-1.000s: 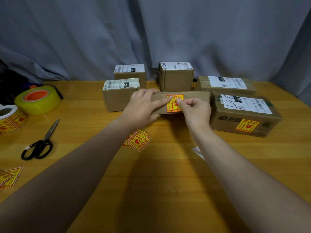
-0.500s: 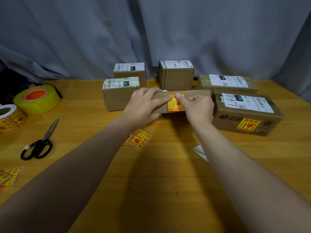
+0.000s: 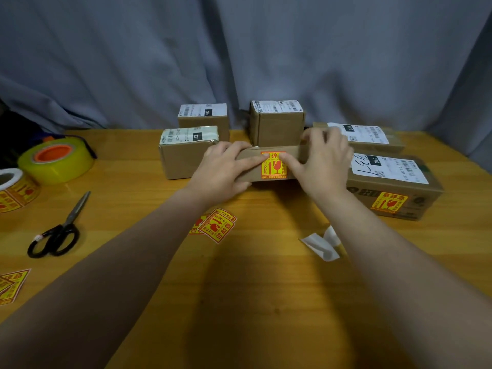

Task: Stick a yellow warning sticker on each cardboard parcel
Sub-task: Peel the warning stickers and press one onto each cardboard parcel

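Observation:
A long flat cardboard parcel (image 3: 294, 153) lies at the table's middle with a yellow warning sticker (image 3: 273, 169) on its front face. My left hand (image 3: 223, 171) lies over the parcel's left end, its straight index finger pressing the sticker's upper left corner. My right hand (image 3: 324, 163) holds the right part, fingers over the top and thumb pressing the sticker's upper right corner. The big parcel (image 3: 391, 182) on the right carries a yellow sticker (image 3: 388, 202). Loose stickers (image 3: 217, 225) lie near my left wrist.
Unstickered parcels stand behind: one at the left (image 3: 183, 161), two at the back (image 3: 203, 121) (image 3: 277, 126), a flat one at the right (image 3: 372, 137). Peeled backing paper (image 3: 323, 245), scissors (image 3: 57, 230), a yellow tape roll (image 3: 56, 159), a sticker roll (image 3: 13, 191), more stickers (image 3: 10, 284).
My right hand has spread out, its fingers reaching over the parcel's top and its thumb sliding onto the sticker's upper right. My left hand has stayed in place.

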A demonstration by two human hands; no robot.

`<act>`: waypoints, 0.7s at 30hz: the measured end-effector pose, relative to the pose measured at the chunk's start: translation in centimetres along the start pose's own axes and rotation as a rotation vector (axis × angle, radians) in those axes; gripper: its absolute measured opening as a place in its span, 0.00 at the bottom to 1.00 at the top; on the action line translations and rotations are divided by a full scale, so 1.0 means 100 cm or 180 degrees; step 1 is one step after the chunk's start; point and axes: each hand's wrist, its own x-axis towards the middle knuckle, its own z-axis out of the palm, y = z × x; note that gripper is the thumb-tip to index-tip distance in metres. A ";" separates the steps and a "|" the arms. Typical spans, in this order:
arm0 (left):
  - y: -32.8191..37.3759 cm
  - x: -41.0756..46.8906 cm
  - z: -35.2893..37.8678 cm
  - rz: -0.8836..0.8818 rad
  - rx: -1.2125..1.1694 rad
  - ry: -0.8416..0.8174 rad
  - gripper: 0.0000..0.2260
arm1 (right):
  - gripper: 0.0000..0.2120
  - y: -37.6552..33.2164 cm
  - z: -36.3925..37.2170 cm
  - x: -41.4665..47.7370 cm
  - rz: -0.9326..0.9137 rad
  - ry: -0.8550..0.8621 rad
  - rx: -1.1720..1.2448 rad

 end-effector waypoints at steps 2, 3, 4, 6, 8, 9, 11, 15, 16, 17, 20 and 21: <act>-0.001 0.000 0.001 -0.0006 -0.0010 0.0002 0.28 | 0.24 -0.004 0.009 0.000 -0.0448 -0.0239 0.0110; -0.002 -0.001 0.001 -0.0004 -0.0017 0.0017 0.28 | 0.22 -0.007 0.013 0.000 -0.0530 -0.0362 0.0168; -0.002 -0.002 0.001 0.0002 -0.0021 0.0033 0.28 | 0.21 -0.007 0.016 0.000 -0.0546 -0.0419 0.0212; -0.003 -0.003 0.000 0.0022 -0.0022 0.0037 0.28 | 0.18 -0.006 0.018 0.000 -0.0525 -0.0351 0.0252; -0.004 -0.003 0.000 0.0032 -0.0028 0.0004 0.29 | 0.15 -0.002 0.015 0.001 -0.0421 -0.0300 0.0321; -0.004 -0.003 -0.001 0.0033 -0.0025 0.0000 0.29 | 0.14 0.000 0.014 0.003 -0.0360 -0.0305 0.0391; -0.004 -0.002 -0.001 0.0041 -0.0008 0.0013 0.30 | 0.14 0.003 0.012 0.005 -0.0297 -0.0314 0.0449; -0.005 -0.001 0.001 0.0062 -0.0003 0.0042 0.31 | 0.20 0.007 0.016 -0.001 -0.0560 -0.0450 0.0231; -0.005 -0.002 0.001 0.0069 0.0002 0.0045 0.31 | 0.24 0.008 0.017 -0.004 -0.0649 -0.0527 0.0173; -0.005 -0.002 0.002 0.0074 -0.0003 0.0050 0.31 | 0.28 0.010 0.017 -0.006 -0.0723 -0.0604 0.0136; -0.004 -0.004 0.002 0.0046 -0.0038 0.0061 0.32 | 0.33 0.014 0.011 -0.005 -0.0754 -0.0814 0.0191; -0.003 -0.005 0.002 0.0028 -0.0049 0.0059 0.32 | 0.32 0.014 0.010 -0.004 -0.0712 -0.0869 0.0224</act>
